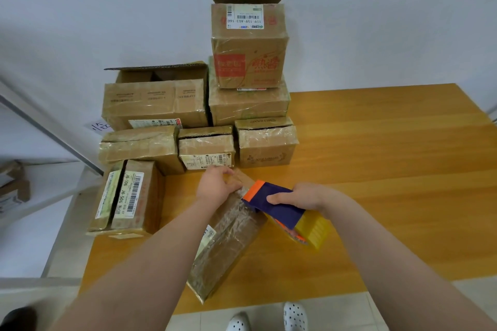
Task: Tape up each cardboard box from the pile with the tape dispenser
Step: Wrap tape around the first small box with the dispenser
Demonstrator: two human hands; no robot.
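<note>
A long flat cardboard box [226,244], shiny with tape, lies slantwise on the wooden table [390,158] in front of me. My left hand [216,185] holds its far end, fingers curled over the edge. My right hand [304,197] grips the tape dispenser [279,204], purple and orange with a yellow tape roll at its rear. The dispenser's orange front end sits on the box top near my left hand. The pile of cardboard boxes [204,121] stands behind, against the wall.
In the pile, a tall box [248,43] sits stacked at the back with its top flap up. A labelled box [129,196] lies at the table's left edge. The table's right half is bare wood. My feet in white shoes [269,317] show below the near edge.
</note>
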